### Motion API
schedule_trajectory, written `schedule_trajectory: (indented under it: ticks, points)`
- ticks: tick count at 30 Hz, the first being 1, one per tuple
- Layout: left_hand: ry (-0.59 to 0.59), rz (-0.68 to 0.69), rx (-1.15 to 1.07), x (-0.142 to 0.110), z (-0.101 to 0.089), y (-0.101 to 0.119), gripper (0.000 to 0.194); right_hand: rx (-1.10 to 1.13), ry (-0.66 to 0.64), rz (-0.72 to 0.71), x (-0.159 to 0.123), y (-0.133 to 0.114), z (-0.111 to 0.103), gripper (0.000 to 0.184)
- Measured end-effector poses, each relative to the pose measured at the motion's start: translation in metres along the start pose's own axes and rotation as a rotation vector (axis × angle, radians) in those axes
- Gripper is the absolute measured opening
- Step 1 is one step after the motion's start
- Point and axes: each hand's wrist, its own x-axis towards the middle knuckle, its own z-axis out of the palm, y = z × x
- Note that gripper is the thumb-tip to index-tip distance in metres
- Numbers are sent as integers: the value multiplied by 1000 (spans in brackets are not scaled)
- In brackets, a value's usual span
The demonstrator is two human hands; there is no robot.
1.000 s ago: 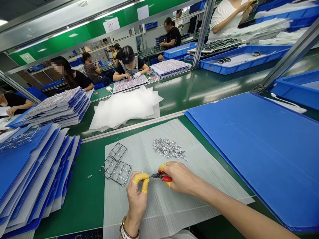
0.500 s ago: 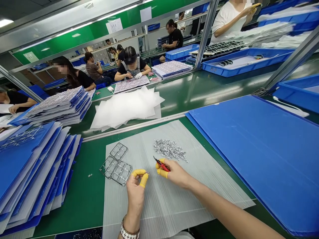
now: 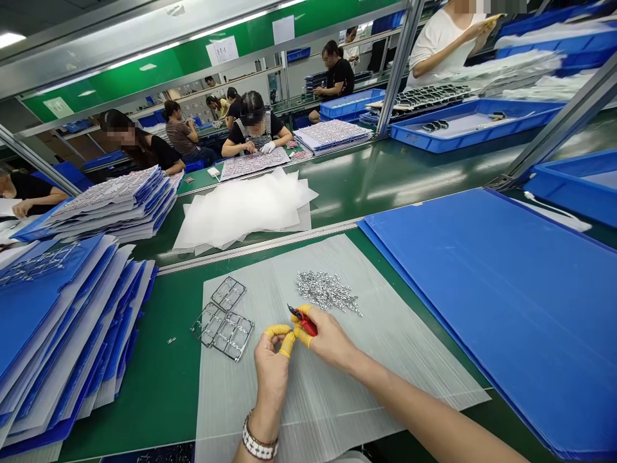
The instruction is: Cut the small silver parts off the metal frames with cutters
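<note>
My left hand (image 3: 274, 360), with yellow finger cots on its thumb and fingers, is closed in a pinch on a small shiny part that is mostly hidden between the fingertips. Red-handled nippers (image 3: 307, 324) lie in my right hand (image 3: 328, 335), which is closed around them, their dark jaws pointing up and left. The fingertips of both hands meet or nearly meet. Beyond the right hand lies a pile of small silver pieces (image 3: 328, 290). Left of my hands, several silver sprue frames (image 3: 234, 334) rest on the translucent sheet (image 3: 357, 399).
Stacked blue and white sheets (image 3: 72, 334) rise at the left. Large blue boards (image 3: 491, 289) cover the right. White sheets (image 3: 245, 209) lie past the metal rail, with blue trays (image 3: 475, 125) farther back. Several people work across the benches.
My left hand has moved right and slightly up. The right hand, still gripping the nippers, has come left, so the fingertips are now together.
</note>
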Motion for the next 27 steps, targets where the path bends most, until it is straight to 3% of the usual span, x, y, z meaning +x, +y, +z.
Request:
schedule_trajectory:
  ticks: [10,18,27]
  points:
    - [36,-117,-126,3,0,8,29,-725,7,0,5,13,-48,14]
    - [-6,-76,-165,2,-3,6,26,-717,-165,-146,-9,-7,-38,13]
    - [-48,-37,-110,0,-8,6,25,-732,-172,-207,-10,-5,-38,17]
